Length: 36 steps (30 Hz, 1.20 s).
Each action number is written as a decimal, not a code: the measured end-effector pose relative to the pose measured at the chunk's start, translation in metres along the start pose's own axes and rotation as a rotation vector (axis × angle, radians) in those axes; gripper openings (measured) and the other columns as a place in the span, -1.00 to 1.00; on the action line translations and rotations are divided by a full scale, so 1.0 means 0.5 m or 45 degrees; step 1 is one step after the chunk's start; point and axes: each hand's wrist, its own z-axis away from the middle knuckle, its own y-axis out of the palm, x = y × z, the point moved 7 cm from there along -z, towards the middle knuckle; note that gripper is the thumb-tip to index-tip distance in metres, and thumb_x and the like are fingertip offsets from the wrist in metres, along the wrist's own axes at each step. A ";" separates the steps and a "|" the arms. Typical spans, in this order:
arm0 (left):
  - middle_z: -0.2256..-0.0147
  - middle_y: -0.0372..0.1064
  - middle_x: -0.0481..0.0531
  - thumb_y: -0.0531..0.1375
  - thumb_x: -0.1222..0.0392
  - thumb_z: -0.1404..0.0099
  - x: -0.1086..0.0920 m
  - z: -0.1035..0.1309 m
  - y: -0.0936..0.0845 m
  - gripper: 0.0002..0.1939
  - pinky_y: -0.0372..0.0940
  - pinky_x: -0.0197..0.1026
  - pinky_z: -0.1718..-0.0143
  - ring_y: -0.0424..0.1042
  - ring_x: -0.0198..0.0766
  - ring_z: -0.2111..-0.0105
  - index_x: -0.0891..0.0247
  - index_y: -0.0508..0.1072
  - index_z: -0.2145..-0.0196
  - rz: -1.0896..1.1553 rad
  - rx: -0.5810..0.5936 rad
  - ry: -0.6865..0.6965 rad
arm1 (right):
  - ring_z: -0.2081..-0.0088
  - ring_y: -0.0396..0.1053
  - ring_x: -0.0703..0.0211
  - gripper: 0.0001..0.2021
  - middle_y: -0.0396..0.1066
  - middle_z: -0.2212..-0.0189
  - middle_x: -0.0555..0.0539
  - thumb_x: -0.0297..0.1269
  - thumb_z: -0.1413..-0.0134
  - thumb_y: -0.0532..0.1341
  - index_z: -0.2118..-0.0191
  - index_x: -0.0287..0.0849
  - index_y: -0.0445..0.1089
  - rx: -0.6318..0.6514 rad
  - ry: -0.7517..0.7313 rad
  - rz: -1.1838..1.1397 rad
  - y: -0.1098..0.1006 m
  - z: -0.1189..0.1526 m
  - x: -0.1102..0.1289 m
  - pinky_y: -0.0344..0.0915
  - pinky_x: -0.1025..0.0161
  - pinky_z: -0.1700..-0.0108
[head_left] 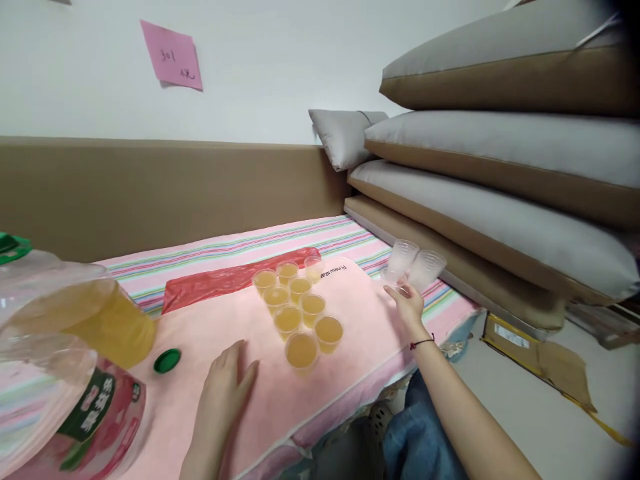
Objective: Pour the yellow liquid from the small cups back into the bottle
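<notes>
My right hand (407,299) reaches to the far right of the pink mat, its fingers closed on a clear plastic cup (393,275). Right beside it are two stacks of clear plastic cups, a left stack (404,253) and a right stack (430,267). My left hand (225,380) lies on the mat with thumb and fingers apart, holding nothing. Between my hands stand several cups of yellow drink (302,351) in close rows. At the back of this group, one cup (314,270) looks clear, its contents hard to make out.
At the left stands a large clear jug (110,313) of yellow liquid, with a labelled container (95,413) before it. A green cap (167,361) lies on the pink mat (270,413). Behind is a red plastic bag (215,281). Big cushions (500,140) are piled right; flattened cardboard (540,360) lies below.
</notes>
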 end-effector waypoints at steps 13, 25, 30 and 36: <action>-0.12 0.41 0.34 0.03 -0.16 -0.28 0.012 -0.005 0.001 -0.35 0.27 0.17 -0.20 0.39 0.15 -0.14 0.41 0.37 -0.11 -0.044 0.027 -0.008 | 0.20 0.38 -0.07 -0.37 0.39 0.28 -0.12 0.08 0.48 0.44 0.22 -0.19 0.40 -0.222 0.046 0.111 -0.027 -0.049 -0.059 0.39 -0.01 0.14; -0.11 0.42 0.33 0.04 -0.15 -0.29 0.017 0.000 0.002 -0.37 0.28 0.19 -0.17 0.41 0.15 -0.12 0.39 0.37 -0.11 -0.011 -0.007 0.009 | 0.18 0.38 -0.05 -0.38 0.39 0.26 -0.11 -0.03 0.42 0.43 0.14 -0.24 0.42 -0.221 0.044 0.170 -0.033 -0.064 -0.072 0.36 0.02 0.11; -0.12 0.42 0.35 0.03 -0.17 -0.29 0.020 -0.002 0.007 -0.35 0.27 0.20 -0.18 0.40 0.16 -0.13 0.41 0.38 -0.11 -0.015 -0.006 0.025 | 0.22 0.36 0.00 -0.36 0.39 0.26 -0.10 -0.05 0.42 0.43 0.11 -0.24 0.40 -0.221 0.038 0.196 -0.030 -0.065 -0.085 0.34 0.03 0.11; -0.10 0.43 0.35 0.04 -0.16 -0.27 0.019 -0.001 0.005 -0.35 0.28 0.20 -0.18 0.41 0.17 -0.11 0.43 0.39 -0.09 -0.010 0.000 0.018 | 0.24 0.35 0.01 -0.30 0.34 0.24 -0.07 -0.04 0.46 0.45 0.07 -0.16 0.31 -0.252 -0.029 0.206 -0.030 -0.062 -0.089 0.39 0.00 0.14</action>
